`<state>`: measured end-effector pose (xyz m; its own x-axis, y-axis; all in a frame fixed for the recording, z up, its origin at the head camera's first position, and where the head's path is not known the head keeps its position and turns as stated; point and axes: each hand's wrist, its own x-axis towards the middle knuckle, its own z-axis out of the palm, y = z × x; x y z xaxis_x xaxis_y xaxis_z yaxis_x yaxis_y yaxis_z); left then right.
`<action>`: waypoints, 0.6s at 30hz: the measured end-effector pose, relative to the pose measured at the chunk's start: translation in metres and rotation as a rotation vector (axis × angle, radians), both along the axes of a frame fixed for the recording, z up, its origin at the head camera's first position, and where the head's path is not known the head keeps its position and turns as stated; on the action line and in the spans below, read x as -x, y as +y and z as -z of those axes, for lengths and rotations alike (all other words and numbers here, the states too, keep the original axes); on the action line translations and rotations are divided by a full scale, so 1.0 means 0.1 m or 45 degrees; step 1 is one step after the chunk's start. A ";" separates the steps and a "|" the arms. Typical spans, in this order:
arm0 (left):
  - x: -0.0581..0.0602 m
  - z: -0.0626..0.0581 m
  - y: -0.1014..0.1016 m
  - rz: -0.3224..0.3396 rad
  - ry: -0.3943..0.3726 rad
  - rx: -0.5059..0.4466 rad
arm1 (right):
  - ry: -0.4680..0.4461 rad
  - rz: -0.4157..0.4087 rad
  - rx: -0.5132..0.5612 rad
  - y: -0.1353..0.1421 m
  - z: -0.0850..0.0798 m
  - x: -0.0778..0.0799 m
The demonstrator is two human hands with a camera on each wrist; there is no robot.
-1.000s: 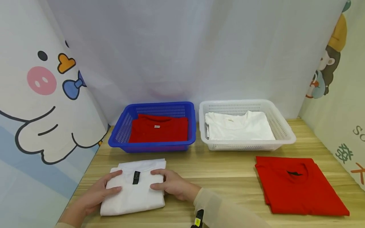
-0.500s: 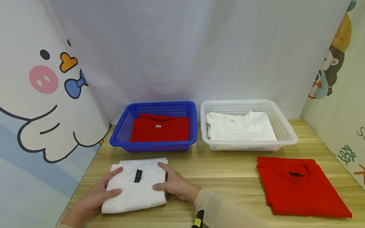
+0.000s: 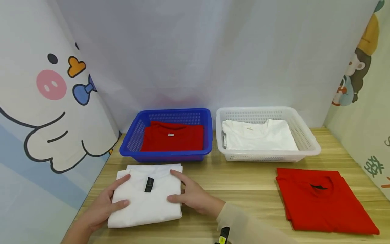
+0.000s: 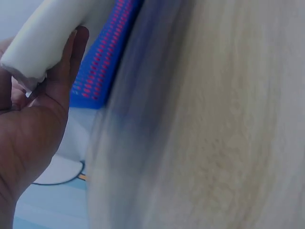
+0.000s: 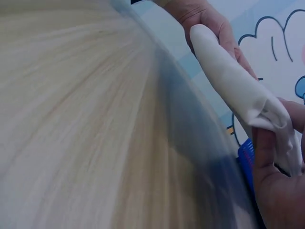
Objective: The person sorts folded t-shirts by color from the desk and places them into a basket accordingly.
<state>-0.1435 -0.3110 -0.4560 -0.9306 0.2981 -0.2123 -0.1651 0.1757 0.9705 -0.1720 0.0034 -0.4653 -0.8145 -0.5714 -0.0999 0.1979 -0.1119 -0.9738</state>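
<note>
A: Status on both hands?
B: Both clamped on one folded white shirt (image 3: pixel 149 208). Left hand (image 3: pixel 102 205) has its left side, right hand (image 3: pixel 197 197) its right side.
A: Grip detail?
B: Head view: thumb and a finger of each hand show on top of the cloth. Wrist views: each hand pinches the folded edge between thumb and fingers.
A: Resting or lifted?
B: Lifted. Both wrist views show the shirt clear of the counter (image 3: pixel 240 184). Held roughly flat, neckline toward the baskets, black label (image 3: pixel 149 184) up.
A: Position?
B: Near side of the blue basket (image 3: pixel 170 154), outside it, toward the counter's left edge.
A: What's in the blue one?
B: Folded red top (image 3: pixel 173 142), small white tag at the neck.
A: Next to it?
B: White basket (image 3: pixel 268 156), just right of the blue one, folded white top (image 3: pixel 265 139) inside. Both stand against the pale curtain (image 3: pixel 201 57).
A: Anything else on the counter?
B: Folded red shirt (image 3: pixel 326 206), far right, near side of the white basket, well apart from the hands. Dark label at its collar.
A: Right arm?
B: Beige sleeve (image 3: pixel 243 220), dark band (image 3: pixel 224 233) with a yellow patch beside it.
</note>
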 end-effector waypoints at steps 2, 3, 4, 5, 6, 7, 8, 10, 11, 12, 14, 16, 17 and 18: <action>-0.02 -0.07 0.05 -0.009 0.028 0.025 | -0.039 -0.039 0.068 0.05 -0.05 -0.01; -0.03 -0.11 0.08 -0.012 0.034 0.029 | -0.055 -0.058 0.095 0.08 -0.08 -0.01; -0.04 -0.15 0.12 -0.014 0.040 0.031 | -0.066 -0.074 0.118 0.11 -0.11 -0.01; -0.04 -0.19 0.16 -0.018 0.044 0.030 | -0.070 -0.085 0.127 0.14 -0.14 -0.01; -0.05 -0.23 0.20 -0.023 0.051 0.025 | -0.068 -0.095 0.132 0.18 -0.16 -0.01; -0.05 -0.26 0.25 -0.027 0.054 0.013 | -0.070 -0.102 0.140 0.21 -0.19 -0.01; -0.05 -0.29 0.30 -0.032 0.061 0.007 | -0.057 -0.104 0.133 0.26 -0.22 -0.01; -0.05 -0.35 0.39 -0.046 0.091 0.004 | -0.025 -0.099 0.122 0.34 -0.27 0.00; -0.04 -0.37 0.44 -0.062 0.108 0.019 | -0.006 -0.094 0.116 0.39 -0.29 0.00; -0.03 -0.40 0.50 -0.071 0.125 0.036 | 0.012 -0.086 0.116 0.43 -0.31 0.01; 0.00 -0.45 0.61 -0.070 0.146 0.042 | 0.063 -0.056 0.100 0.54 -0.37 0.03; 0.05 -0.50 0.72 -0.046 0.148 0.035 | 0.112 -0.015 0.088 0.66 -0.42 0.04; 0.08 -0.51 0.79 -0.029 0.147 0.026 | 0.137 0.009 0.080 0.72 -0.45 0.05; 0.11 -0.53 0.85 -0.003 0.141 0.003 | 0.154 0.034 0.072 0.78 -0.48 0.06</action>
<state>-0.1541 -0.2257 -0.4029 -0.9491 0.2955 -0.1085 -0.0571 0.1776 0.9825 -0.1780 0.0816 -0.4171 -0.8336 -0.5514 0.0321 0.0755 -0.1714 -0.9823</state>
